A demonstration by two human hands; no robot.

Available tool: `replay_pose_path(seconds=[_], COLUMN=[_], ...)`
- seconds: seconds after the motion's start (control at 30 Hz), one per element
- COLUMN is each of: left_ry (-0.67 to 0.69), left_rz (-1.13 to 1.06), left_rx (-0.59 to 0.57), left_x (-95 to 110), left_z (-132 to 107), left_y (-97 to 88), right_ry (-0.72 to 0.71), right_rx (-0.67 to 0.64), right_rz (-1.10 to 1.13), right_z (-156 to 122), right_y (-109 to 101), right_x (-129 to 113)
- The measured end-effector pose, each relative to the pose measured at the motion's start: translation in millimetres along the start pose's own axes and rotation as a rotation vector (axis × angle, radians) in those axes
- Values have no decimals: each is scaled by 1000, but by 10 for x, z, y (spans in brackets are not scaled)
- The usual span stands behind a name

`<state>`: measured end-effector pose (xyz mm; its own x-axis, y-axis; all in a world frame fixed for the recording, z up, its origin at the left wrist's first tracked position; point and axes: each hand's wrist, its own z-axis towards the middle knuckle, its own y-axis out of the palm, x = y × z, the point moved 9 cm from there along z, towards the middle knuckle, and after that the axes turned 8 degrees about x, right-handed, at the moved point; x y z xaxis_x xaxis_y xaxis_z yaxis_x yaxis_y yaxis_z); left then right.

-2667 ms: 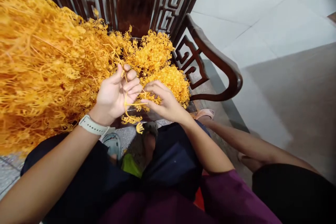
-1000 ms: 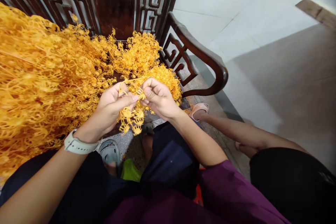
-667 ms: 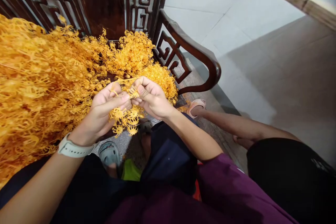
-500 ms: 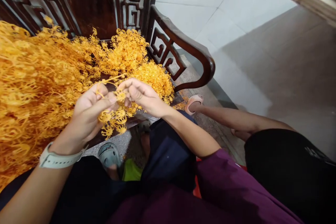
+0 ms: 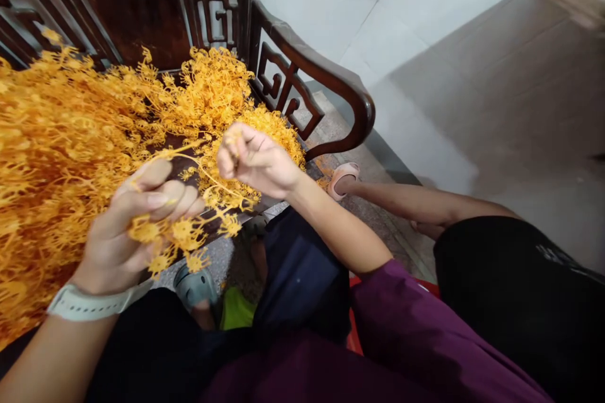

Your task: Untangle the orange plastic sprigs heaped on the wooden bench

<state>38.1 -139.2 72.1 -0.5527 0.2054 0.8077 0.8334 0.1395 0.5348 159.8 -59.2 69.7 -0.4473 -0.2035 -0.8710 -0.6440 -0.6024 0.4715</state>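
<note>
orange dried sprigs [image 5: 184,233] pinched in the grip of left hand [image 5: 137,227] and right hand [image 5: 253,160]

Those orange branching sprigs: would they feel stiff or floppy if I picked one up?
The orange sprigs are probably very light and fairly springy, since the thin stems reaching from the left hand arch outward without hanging limp. Their slender tips look fragile. They would likely snag, as the branches in the heap appear tangled.

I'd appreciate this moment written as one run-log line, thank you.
left hand: gripping orange sprig | right hand: pinching stem | nearby: orange bunch, carved wood armrest
</note>
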Motion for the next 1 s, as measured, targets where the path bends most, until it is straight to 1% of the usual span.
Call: replay_pose_path(seconds=[0.07,0.17,0.2,0.27,0.33,0.37,0.43,0.47,0.53,0.6,0.63,0.67,0.77,0.8,0.83,0.87,0.9,0.93,1.0], left_ry=[26,97,122,164,169,159,141,129,115,108,108,111,124,139,162,192,228,253,259], left_rz=[36,150,190,253,274,264,236,219,173,121,96,79,40,25,13,8,9,12,25], left_rx=[38,149,189,263,308,325,354,362,371,389,401,410,401,387,375,366,367,373,389], left_x=[73,141,146,134,82,48,-6,-30,-67,-99,-117,-136,-214,-230,-234,-222,-193,-163,-107], left_z=[-5,54,83,139,186,203,221,225,227,234,242,253,297,311,322,330,334,337,347], left_y=[-88,-229,-269,-337,-393,-421,-476,-495,-514,-523,-526,-523,-483,-461,-442,-428,-425,-431,-462], right_ry=[-102,-231,-247,-204,-111,-73,-54,-81,-193,-318,-347,-347,-267,-255,-254,-258,-263,-272,-294], right_rx=[145,432,507,589,599,594,586,589,616,620,586,508,90,-4,-70,-103,-110,-98,-36], right_rz=[-101,-455,-599,-827,-976,-1026,-1085,-1096,-1080,-1035,-1011,-992,-985,-985,-982,-974,-964,-950,-919], right_z=[56,97,104,130,154,158,149,137,89,14,-18,-37,-101,-141,-175,-196,-205,-204,-178], right_y=[-362,-1052,-1259,-1605,-1844,-1918,-1961,-1930,-1770,-1489,-1310,-1097,-334,-130,32,144,210,238,209], right_x=[-238,-544,-598,-591,-500,-459,-439,-466,-573,-668,-672,-632,-332,-248,-183,-140,-111,-101,-113])
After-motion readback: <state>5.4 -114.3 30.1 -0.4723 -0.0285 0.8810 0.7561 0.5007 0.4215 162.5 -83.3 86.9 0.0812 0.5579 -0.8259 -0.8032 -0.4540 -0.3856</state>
